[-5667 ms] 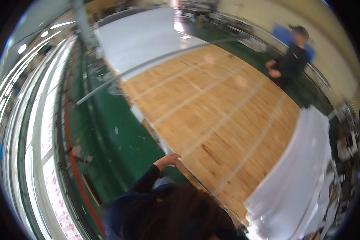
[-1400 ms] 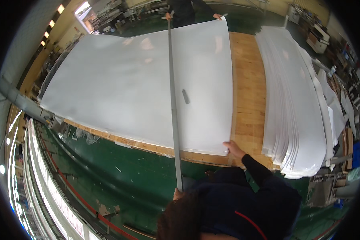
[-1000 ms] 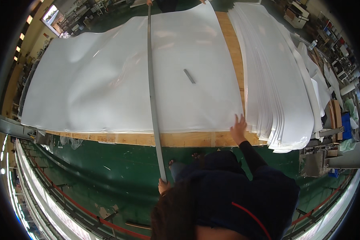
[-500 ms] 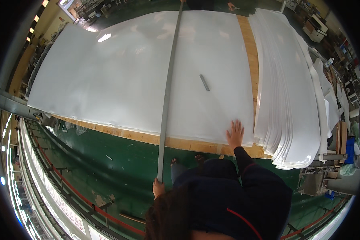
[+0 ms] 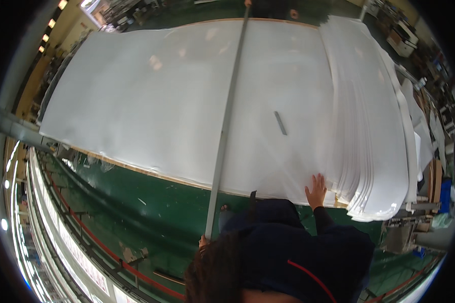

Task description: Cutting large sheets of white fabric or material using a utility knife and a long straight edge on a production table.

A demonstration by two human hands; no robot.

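Observation:
A long grey metal straightedge (image 5: 228, 108) lies across a large white sheet (image 5: 151, 106), running from the far edge to beyond the near edge. My left hand (image 5: 203, 241) is closed around its near end, partly hidden by hair. Flat on the sheet's near right corner rests my right hand (image 5: 316, 191), fingers stretched out. A short grey metal strip (image 5: 280, 123) lies on the sheet between the straightedge and that hand. At the far end of the straightedge, another person's hand (image 5: 247, 4) grips it; that person's other hand (image 5: 293, 13) is beside it.
To the right, a fanned stack of white sheets (image 5: 376, 126) borders the large sheet. A wooden board edge (image 5: 136, 169) shows beneath the near side. Green floor (image 5: 136, 197) lies in front, with a red rail (image 5: 86, 225) at lower left.
The large sheet has slid right and toward me, covering the wooden gap beside the stack. The short strip and my right hand have shifted with it; the straightedge has moved right too.

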